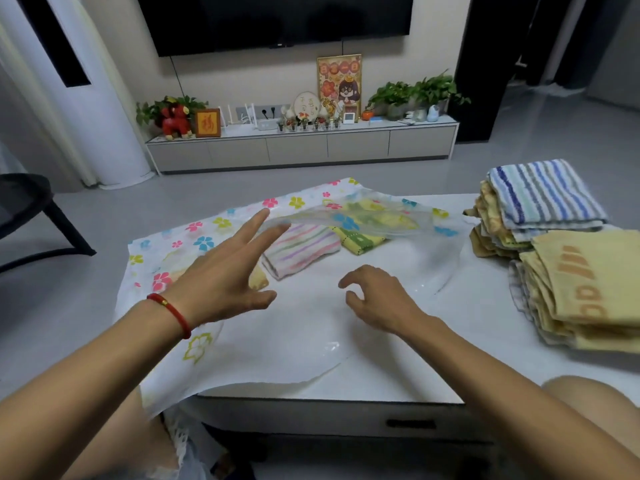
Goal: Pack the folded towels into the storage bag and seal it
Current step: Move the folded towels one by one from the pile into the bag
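Note:
A clear storage bag [194, 233] printed with coloured flowers lies across the white table [460, 327], its mouth gaping toward the right. Inside it lie a pastel-striped folded towel [299, 249], a green-and-yellow one [363, 240] and a yellow one, mostly hidden behind my left hand. My left hand [221, 275] hovers over the bag with fingers spread, holding nothing. My right hand [377, 296] hangs above the bag's clear lower layer, fingers curled and apart, empty. On the table's right side stand two piles of folded towels: a blue-striped towel [543, 192] tops the far pile, yellow towels [588, 289] form the near one.
A TV cabinet [301, 147] with plants and ornaments runs along the far wall beyond bare grey floor. A dark chair [31, 216] stands at the left. My knees show below the table's front edge, where the bag's corner hangs over.

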{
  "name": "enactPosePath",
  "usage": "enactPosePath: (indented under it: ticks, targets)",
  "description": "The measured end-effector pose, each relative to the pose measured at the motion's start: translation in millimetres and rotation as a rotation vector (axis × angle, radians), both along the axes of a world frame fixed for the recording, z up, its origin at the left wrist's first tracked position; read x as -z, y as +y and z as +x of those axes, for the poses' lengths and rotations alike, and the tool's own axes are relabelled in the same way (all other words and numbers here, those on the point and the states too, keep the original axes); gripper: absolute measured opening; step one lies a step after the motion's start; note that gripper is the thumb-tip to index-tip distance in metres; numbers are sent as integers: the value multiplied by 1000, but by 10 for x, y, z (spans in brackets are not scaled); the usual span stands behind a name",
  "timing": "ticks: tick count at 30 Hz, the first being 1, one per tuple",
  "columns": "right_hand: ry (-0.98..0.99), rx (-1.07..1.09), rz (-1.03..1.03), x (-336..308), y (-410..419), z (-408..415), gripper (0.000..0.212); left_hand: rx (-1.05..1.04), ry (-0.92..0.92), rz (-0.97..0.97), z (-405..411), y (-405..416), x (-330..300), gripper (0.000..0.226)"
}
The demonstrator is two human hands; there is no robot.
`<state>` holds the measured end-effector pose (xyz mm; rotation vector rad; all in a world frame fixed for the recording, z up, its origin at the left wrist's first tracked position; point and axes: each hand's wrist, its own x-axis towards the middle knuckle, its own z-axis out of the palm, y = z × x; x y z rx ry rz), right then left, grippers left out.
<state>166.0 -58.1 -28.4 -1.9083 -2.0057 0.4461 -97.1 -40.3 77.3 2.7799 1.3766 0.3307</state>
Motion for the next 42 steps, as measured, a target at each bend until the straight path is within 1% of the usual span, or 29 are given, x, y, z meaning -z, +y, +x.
enactPosePath:
  ticks: [2,4,7,10,11,13,16,17,19,21,22,24,26,28,30,32,34,35,39,42]
  targets:
    - [-13,74,55,-130,-297,421,28,-2,45,62,206,70,14,100]
    - [-49,209,117,-244,-524,883,25,14,85,122,433,155,18,96]
    - [-138,430,195,-374,-752,1594,26,24,157,176,742,268,28,93]
    - [-261,712,213,-432,-881,2270,30,50,195,208,979,344,36,85]
    - [-282,801,196,-431,-910,2466,32,57,199,206,1043,364,35,82]
    - [-247,938,101,-398,-963,2776,39,58,200,183,1140,402,36,77]
    - [-167,1014,-106,-368,-1007,2999,50,42,215,163,1225,454,43,75]
    - [-169,1024,-121,-369,-1008,3024,51,38,216,164,1240,463,42,76]
    - [-196,1045,-61,-396,-999,3038,48,37,211,169,1254,482,37,77]
    - [-193,1032,28,-445,-1010,3043,48,37,208,171,1252,504,21,78]
    - [-141,1015,67,-475,-1025,3056,51,33,208,167,1248,516,9,78]
    - [43,998,94,-568,-1052,3119,60,23,200,150,1241,543,-18,80]
    - [181,993,16,-680,-1084,3200,69,13,172,125,1243,571,-52,82]
    - [278,926,-102,-749,-1128,3260,72,8,118,62,1234,600,-81,88]
    - [482,809,-203,-791,-1181,3234,65,6,87,-5,1216,616,-112,94]
    - [676,673,-221,-827,-1218,3114,51,4,84,-35,1203,616,-154,98]
    - [772,566,-172,-893,-1188,2916,38,12,76,-38,1175,619,-203,100]
    - [810,511,-168,-921,-1156,2789,35,14,74,-41,1160,622,-235,101]
    - [1011,257,-271,-917,-928,2197,34,21,58,-55,1123,624,-392,103]
    - [1064,157,-333,-827,-636,1730,40,11,30,-55,1114,585,-491,103]
